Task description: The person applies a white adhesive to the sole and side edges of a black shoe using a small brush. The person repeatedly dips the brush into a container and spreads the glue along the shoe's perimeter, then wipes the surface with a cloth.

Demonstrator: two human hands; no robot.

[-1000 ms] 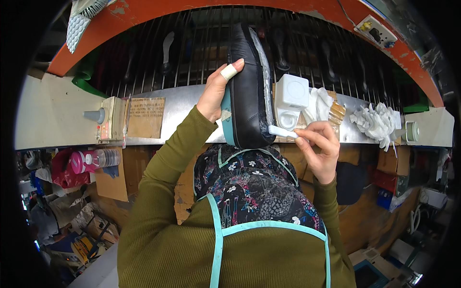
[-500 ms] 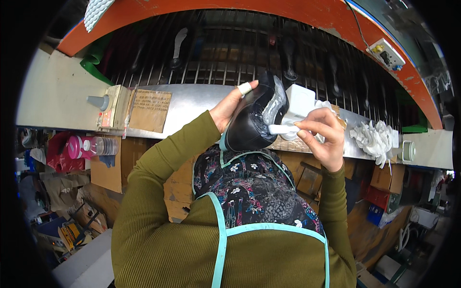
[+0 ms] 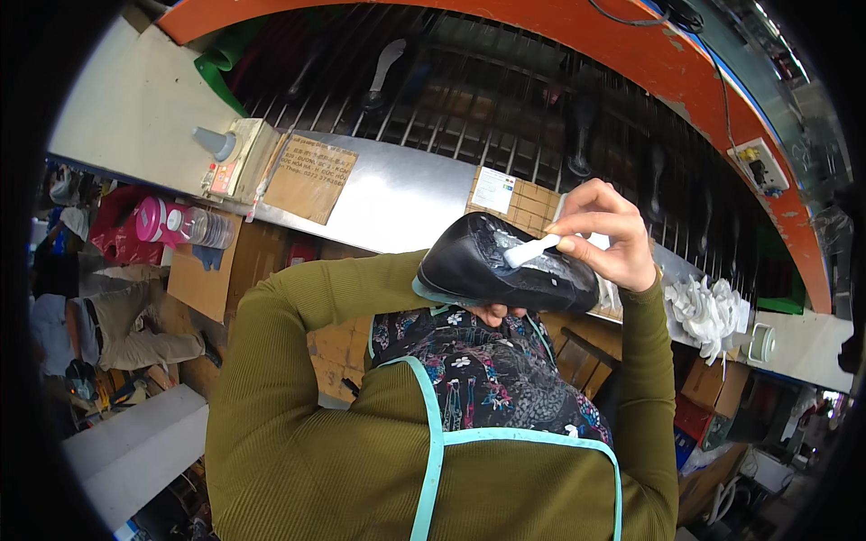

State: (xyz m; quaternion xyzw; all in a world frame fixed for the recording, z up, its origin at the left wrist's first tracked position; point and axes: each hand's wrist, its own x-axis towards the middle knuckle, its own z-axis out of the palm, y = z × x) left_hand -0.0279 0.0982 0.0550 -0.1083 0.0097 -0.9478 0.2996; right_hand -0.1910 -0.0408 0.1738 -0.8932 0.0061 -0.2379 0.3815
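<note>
A black shoe upper [image 3: 460, 261] lies sideways in front of my apron, its underside turned up and smeared with whitish, glue-like stuff. My left hand [image 3: 499, 313] is closed round it from below; only a few fingertips show under its near edge, the rest being hidden. Between thumb and fingers, my right hand [image 3: 606, 233] pinches a small white brush [image 3: 528, 251]. The brush's broad end rests on the smeared underside, near its middle.
Behind the shoe runs a metal shelf [image 3: 383, 203] with brown cardboard pieces [image 3: 311, 180]. Beyond are metal bars [image 3: 451, 99] carrying dark shoes. Crumpled white cloth or paper [image 3: 704, 311] lies at right. A beige box with a grey cone [image 3: 239, 158] stands at left, near a pink-lidded bottle [image 3: 185, 224].
The shoe has turned from upright to lying sideways, its far end swinging right. My left hand has gone beneath it. The brush has stayed at the underside, and the whole view has tilted.
</note>
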